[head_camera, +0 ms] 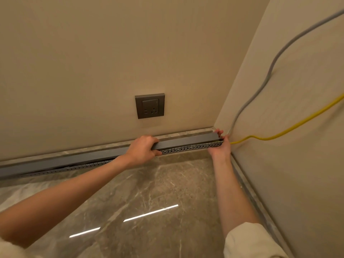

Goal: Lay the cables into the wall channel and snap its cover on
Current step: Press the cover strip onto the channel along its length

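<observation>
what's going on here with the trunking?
A person is fitting the grey cover onto the slotted wall channel along the skirting. The left hand grips the cover mid-run; the right hand holds its end at the corner. A yellow cable and a grey cable enter the channel there. The slotted side is exposed; whether the cover has snapped on is unclear.

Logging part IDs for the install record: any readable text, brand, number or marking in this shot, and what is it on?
None readable.
Wall socket: tiny mark at the rocker's upper right corner, too small to read; no brand visible on the plate.
Channel cover, held by the left hand and right hand: plain grey, no print.
Slotted channel: no markings.
Grey cable and yellow cable: any jacket print is too blurred to tell.
</observation>
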`<action>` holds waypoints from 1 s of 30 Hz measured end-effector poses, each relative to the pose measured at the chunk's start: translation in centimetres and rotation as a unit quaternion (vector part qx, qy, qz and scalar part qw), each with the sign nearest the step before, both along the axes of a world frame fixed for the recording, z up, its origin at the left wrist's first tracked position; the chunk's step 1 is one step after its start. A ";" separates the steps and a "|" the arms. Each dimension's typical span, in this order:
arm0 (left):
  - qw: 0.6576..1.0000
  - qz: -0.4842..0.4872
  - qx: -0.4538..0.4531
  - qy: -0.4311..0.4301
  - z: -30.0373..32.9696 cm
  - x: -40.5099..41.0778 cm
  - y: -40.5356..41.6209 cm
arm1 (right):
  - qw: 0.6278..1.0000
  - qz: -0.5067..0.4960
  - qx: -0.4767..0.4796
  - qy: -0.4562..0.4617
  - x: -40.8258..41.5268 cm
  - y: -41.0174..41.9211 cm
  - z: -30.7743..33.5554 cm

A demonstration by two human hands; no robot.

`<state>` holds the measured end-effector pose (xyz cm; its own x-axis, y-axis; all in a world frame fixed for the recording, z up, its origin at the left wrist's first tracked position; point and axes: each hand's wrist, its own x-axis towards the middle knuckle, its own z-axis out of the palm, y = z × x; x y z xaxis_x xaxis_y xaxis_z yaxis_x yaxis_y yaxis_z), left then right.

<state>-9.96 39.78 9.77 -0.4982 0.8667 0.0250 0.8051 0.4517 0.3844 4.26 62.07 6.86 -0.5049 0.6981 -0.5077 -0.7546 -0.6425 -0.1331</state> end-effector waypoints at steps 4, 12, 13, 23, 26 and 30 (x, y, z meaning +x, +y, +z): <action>1.000 -0.006 -0.013 -0.028 0.5 -0.1 0.3 | 1.000 -0.008 0.008 0.023 0.1 0.3 -0.4; 0.994 -0.074 -0.082 -0.010 1.4 0.1 1.4 | 0.999 -0.003 0.011 0.037 0.4 0.2 0.5; 0.993 -0.080 -0.087 -0.006 1.3 0.1 1.4 | 0.999 -0.007 0.016 0.030 0.3 0.2 0.5; 0.987 -0.109 -0.113 0.019 1.0 0.7 1.3 | 0.998 -0.014 0.068 -0.008 0.5 0.0 0.8; 0.989 -0.113 -0.096 0.029 1.1 0.8 1.1 | 0.997 -0.006 0.079 -0.014 0.4 0.1 0.8; 0.990 -0.115 -0.070 0.040 1.2 0.9 0.9 | 0.996 -0.002 0.086 -0.028 0.2 0.1 1.4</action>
<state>-9.09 40.69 10.98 -0.2885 0.9548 -0.0717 0.9181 0.2971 0.2622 4.51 62.22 8.26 -0.4761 0.7794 -0.4073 -0.7451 -0.6035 -0.2839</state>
